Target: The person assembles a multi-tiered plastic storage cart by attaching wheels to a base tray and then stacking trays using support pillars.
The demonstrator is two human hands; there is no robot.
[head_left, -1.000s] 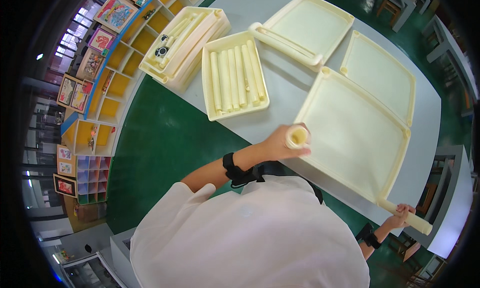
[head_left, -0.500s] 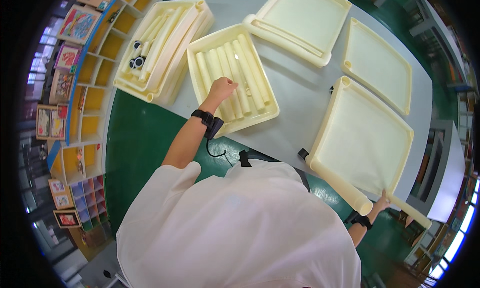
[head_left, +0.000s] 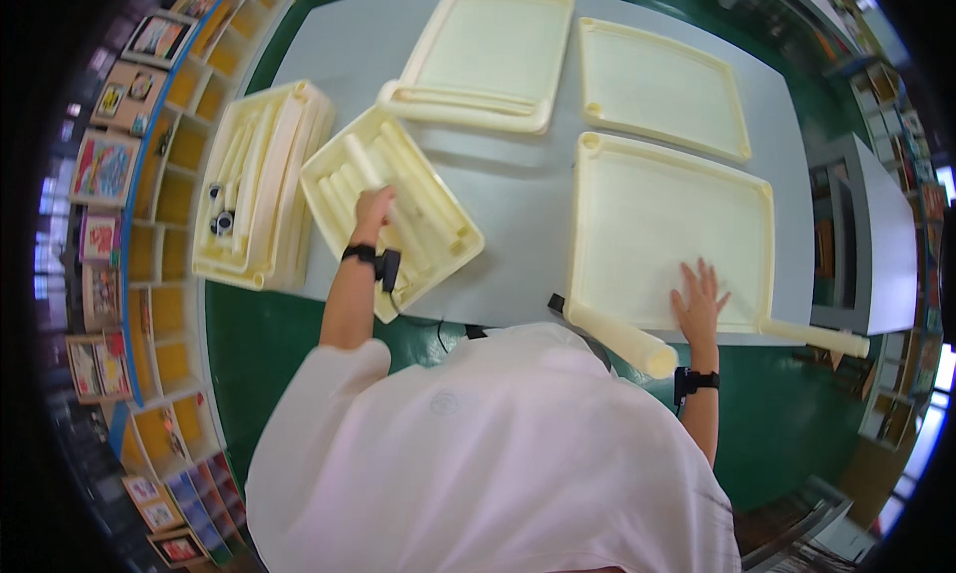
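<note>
From my end of the camera feed I see the hands well apart. Left of centre, the left hand (head_left: 374,210) is closed around the near end of a tube (head_left: 364,161) inside the bin (head_left: 477,241), where more tubes lie side by side. I read that end grip as practical, since the packed neighbours leave little finger room. Whether the tube is lifted clear, I cannot tell.

Right of centre, the right hand (head_left: 699,304) lies palm down with fingers spread on the panel (head_left: 662,220), grasping nothing, probably to steady it. A thick tube (head_left: 617,336) juts from the panel's near-left corner and a slim tube (head_left: 819,337) from its near-right; both reach past the worktop (head_left: 508,249), which I guess leaves their ends free. Just beside the thick tube sits a black part (head_left: 556,303).

At far left, a stack (head_left: 301,175) carries wheels (head_left: 221,223), perhaps boxed against rolling. Two trays (head_left: 498,40) lie along the top.
</note>
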